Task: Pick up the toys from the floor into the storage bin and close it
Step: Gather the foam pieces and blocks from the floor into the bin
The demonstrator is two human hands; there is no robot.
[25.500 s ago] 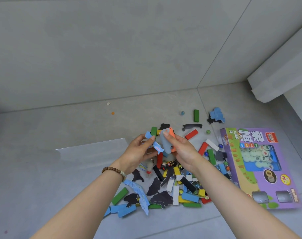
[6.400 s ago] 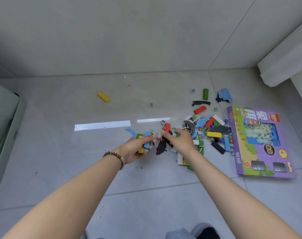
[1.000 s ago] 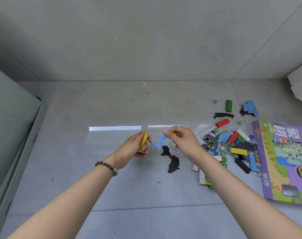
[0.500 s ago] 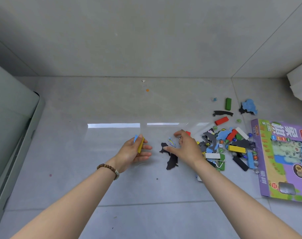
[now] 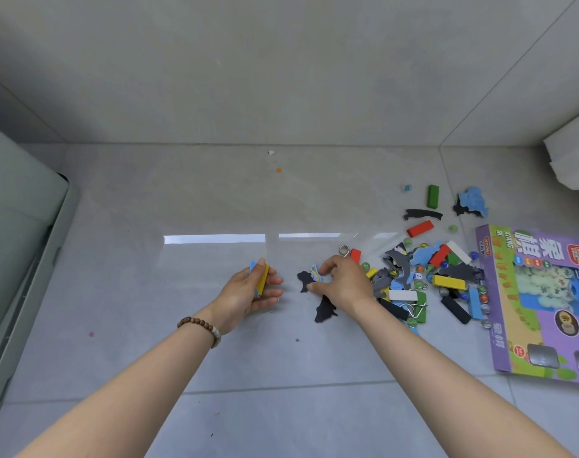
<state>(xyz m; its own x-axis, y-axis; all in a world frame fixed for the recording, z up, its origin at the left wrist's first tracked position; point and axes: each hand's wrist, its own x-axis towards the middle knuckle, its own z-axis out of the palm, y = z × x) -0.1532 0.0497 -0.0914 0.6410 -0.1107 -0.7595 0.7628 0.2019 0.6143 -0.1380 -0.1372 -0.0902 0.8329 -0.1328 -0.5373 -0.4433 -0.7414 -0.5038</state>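
Since a second ago: flat blue foam piece (image 5: 252, 268) has passed from the right hand (image 5: 345, 285) to the left hand (image 5: 248, 294), and the right hand has dropped to the grey tiled floor (image 5: 215, 358).

Left fingers (image 5: 271, 292) are curled round a yellow wooden block (image 5: 263, 280), with the blue piece stacked behind it against the forefinger. Right forefinger and thumb pinch a small blue-and-white patterned piece (image 5: 315, 276), which lies on a flat black foam cut-out (image 5: 304, 281) directly under the fingertips. A second black cut-out (image 5: 326, 310) lies below the right palm. The main heap of toys sits just behind the right wrist, glass marbles (image 5: 365, 266) nearest. A purple cardboard game box (image 5: 539, 302) is well beyond the heap.

What looks like the grey-green plastic storage bin (image 5: 20, 246) is far outside the left fingers, at the frame edge; its opening is not in view.

Risks, as judged:
- Left grip is a loose stack held edge-on. Adding a third piece may let the blue one slide out the back.
- Black cut-outs lie flat on smooth tile, with no edge to catch. The fingers may skid, or lift the patterned piece alone.
- Right wrist is close to the marbles, so a nudge could send them rolling across the floor.
- The carry to the bin is long for a full hand, so drops are likely.
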